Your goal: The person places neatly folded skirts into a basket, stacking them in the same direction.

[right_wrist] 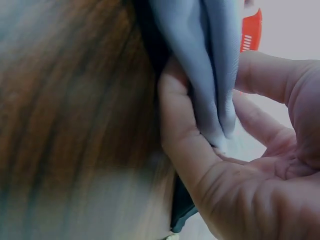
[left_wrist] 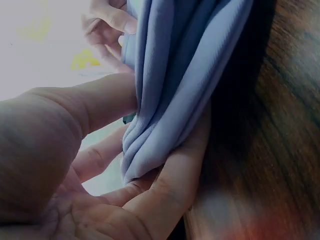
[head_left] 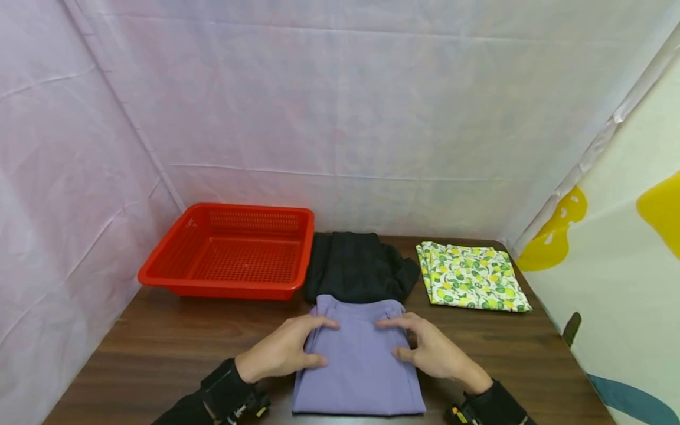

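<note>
A folded lavender garment (head_left: 361, 372) lies on the table at the front, with a band-like edge at its far end. At its left side my left hand (head_left: 284, 348) holds the layered edge. The left wrist view shows the thumb (left_wrist: 107, 97) against the top of the fabric and a finger (left_wrist: 172, 185) underneath. My right hand (head_left: 438, 348) grips the opposite side. In the right wrist view the folds (right_wrist: 210, 85) sit between the thumb and a finger (right_wrist: 180, 120) tucked below. Parts of the fingers are hidden by the cloth.
Behind the garment lies folded black clothing (head_left: 358, 268), which the lavender far edge overlaps in the head view. A red plastic basket (head_left: 212, 289) stands at the back left. At the back right is a folded lemon-print cloth (head_left: 473, 277). White sheeting (head_left: 340, 106) rises behind the wooden table (head_left: 138, 354).
</note>
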`<state>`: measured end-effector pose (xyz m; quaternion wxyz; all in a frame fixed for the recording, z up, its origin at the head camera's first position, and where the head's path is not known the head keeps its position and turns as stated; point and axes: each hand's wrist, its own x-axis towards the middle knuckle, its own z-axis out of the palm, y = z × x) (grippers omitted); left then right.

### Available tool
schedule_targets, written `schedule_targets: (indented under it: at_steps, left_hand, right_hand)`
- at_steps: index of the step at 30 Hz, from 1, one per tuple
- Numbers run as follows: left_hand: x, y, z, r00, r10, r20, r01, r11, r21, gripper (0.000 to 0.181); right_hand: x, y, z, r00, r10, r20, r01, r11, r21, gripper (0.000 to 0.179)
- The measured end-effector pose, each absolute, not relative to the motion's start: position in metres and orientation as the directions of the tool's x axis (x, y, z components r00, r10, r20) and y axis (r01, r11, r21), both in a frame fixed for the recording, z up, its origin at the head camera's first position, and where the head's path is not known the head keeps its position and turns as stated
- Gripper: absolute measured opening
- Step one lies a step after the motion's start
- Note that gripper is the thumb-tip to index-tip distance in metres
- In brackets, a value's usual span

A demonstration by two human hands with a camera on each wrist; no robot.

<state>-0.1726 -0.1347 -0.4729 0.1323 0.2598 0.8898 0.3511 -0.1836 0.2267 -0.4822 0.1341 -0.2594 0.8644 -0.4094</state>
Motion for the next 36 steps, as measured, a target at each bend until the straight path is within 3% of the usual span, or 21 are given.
schedule_targets:
  at_steps: [11, 25, 36]
  left_hand:
    - [-0.173, -0.136, -0.473, -0.82, 0.572, 0.005, 0.425, 0.603, 0.676, 0.062]
    - [-0.175, -0.141, -0.44, -0.814, 0.577, 0.069, 0.448, 0.548, 0.707, 0.066]
    - [-0.19, -0.149, -0.407, -0.818, 0.561, 0.132, 0.509, 0.597, 0.62, 0.076]
  right_hand:
    - [-0.181, 0.229, -0.487, -0.842, -0.539, 0.002, -0.361, 0.561, -0.745, 0.052]
    - [-0.191, 0.233, -0.457, -0.83, -0.551, 0.088, -0.393, 0.466, -0.793, 0.056]
    - [-0.218, 0.218, -0.431, -0.853, -0.5, 0.147, -0.392, 0.428, -0.815, 0.055]
